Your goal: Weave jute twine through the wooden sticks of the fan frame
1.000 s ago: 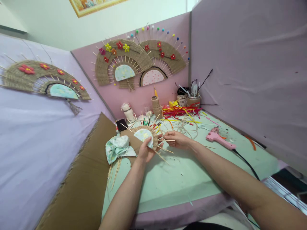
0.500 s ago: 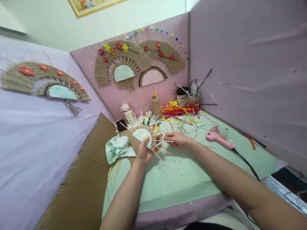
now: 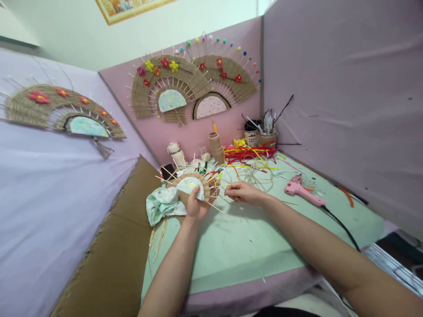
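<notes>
Fan (image 3: pixel 189 186) in left hand (image 3: pixel 198 206), apparently half-closed around it

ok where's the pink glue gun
In the head view, the pink glue gun lies on the pale green tabletop, to the right of the bare right hand.

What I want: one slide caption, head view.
Left grip holds a half-round tan twine fan above a pale green table.
</notes>
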Demonstrator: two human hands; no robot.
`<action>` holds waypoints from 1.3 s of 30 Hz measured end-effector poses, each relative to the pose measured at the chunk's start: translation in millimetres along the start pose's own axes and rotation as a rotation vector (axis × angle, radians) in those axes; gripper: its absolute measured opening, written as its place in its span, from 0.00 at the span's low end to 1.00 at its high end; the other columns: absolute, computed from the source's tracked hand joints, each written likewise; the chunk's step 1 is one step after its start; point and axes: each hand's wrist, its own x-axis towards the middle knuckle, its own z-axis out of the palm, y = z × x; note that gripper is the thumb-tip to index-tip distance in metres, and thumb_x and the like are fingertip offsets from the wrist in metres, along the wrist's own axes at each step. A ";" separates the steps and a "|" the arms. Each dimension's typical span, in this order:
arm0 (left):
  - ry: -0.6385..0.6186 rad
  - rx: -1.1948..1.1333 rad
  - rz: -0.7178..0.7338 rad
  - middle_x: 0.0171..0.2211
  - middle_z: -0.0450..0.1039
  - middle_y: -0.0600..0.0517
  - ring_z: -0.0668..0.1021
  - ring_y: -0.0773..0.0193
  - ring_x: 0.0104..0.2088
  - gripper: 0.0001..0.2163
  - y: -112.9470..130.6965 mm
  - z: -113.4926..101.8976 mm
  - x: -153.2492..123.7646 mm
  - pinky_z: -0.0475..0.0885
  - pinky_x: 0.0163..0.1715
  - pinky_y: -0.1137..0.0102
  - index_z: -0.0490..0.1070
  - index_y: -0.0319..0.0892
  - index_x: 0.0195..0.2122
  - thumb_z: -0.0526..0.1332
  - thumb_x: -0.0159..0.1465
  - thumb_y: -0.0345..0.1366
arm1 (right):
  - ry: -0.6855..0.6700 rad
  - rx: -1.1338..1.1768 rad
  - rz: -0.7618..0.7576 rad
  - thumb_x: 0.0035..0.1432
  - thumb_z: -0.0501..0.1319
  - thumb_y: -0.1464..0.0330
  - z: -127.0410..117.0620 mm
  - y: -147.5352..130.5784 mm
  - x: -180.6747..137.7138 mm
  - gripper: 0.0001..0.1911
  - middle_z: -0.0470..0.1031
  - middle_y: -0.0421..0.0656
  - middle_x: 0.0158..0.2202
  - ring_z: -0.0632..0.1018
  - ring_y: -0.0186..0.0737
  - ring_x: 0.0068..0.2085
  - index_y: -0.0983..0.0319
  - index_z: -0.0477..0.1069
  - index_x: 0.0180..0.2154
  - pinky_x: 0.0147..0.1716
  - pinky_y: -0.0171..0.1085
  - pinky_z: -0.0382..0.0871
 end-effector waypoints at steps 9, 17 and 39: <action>-0.017 0.069 0.000 0.49 0.71 0.45 0.71 0.50 0.51 0.18 -0.5 -0.7 0.9 0.64 0.51 0.54 0.67 0.41 0.49 0.55 0.57 0.38 | -0.030 -0.090 -0.037 0.45 0.65 0.56 2.0 -2.9 -2.7 0.17 0.64 0.35 0.19 0.59 0.26 0.19 0.64 0.73 0.30 0.19 0.31 0.49; 0.082 0.144 0.149 0.46 0.73 0.47 0.74 0.53 0.48 0.19 -1.9 -0.5 3.4 0.67 0.47 0.59 0.66 0.45 0.50 0.57 0.56 0.36 | 0.285 -0.348 -0.252 0.48 0.62 0.55 2.6 -5.3 -2.1 0.17 0.65 0.38 0.20 0.63 0.30 0.22 0.64 0.71 0.27 0.22 0.31 0.55; 0.172 0.108 0.346 0.43 0.74 0.49 0.75 0.58 0.46 0.16 -4.8 -6.4 9.4 0.68 0.44 0.64 0.67 0.48 0.48 0.56 0.58 0.38 | 0.189 -0.626 -0.474 0.56 0.57 0.61 15.5 5.1 -5.0 0.13 0.76 0.45 0.33 0.72 0.37 0.30 0.61 0.76 0.37 0.30 0.35 0.64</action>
